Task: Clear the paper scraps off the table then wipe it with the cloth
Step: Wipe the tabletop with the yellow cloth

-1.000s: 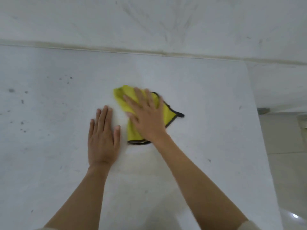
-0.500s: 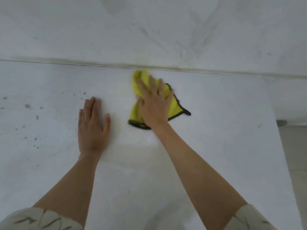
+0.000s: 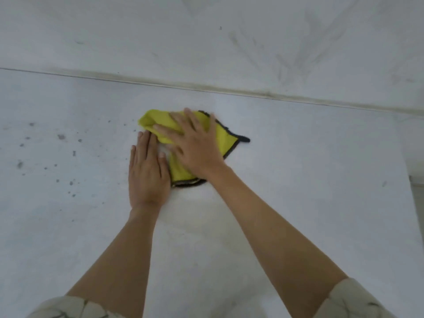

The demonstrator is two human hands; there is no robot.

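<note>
Our right hand (image 3: 195, 143) presses flat, fingers spread, on the crumpled yellow black-edged cloth (image 3: 226, 140); our left hand (image 3: 146, 171) rests open on the white desk (image 3: 298, 157); we should sweep left over the dark specks (image 3: 62, 137), keeping even pressure.

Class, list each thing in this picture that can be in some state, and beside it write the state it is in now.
yellow cloth: crumpled, flat on the table, pressed under the right hand.
right hand: open, fingers spread, palm down on the cloth.
left hand: open, flat on the table, beside the cloth.
table: dark specks on its left part; no paper scraps in view.
</note>
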